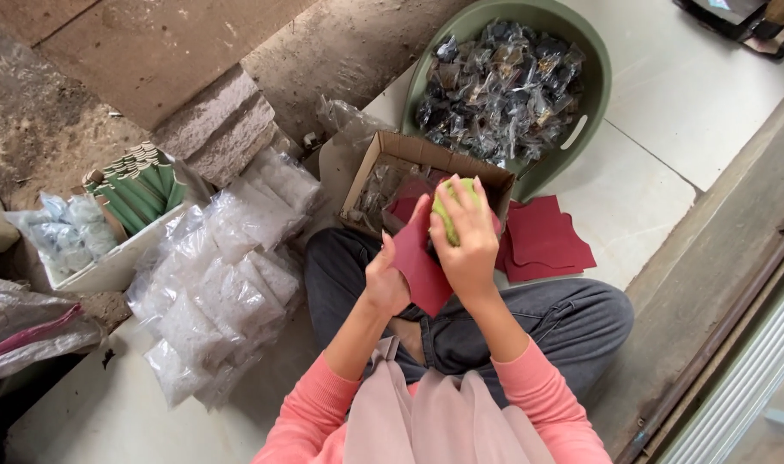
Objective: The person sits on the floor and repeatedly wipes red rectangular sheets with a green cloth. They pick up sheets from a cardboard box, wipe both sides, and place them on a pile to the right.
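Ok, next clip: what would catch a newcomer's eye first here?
At centre, the right hand grips a round yellow-green object while the left hand holds a dark red sheet against it, above the person's lap. Behind them, a green oval plastic tub is heaped with small shiny dark packets. To the left lies a pile of clear bags of white pieces.

A dark-red pouch (419,262), held upright above the lap, with a light-green round piece (450,215) pressed at its top.
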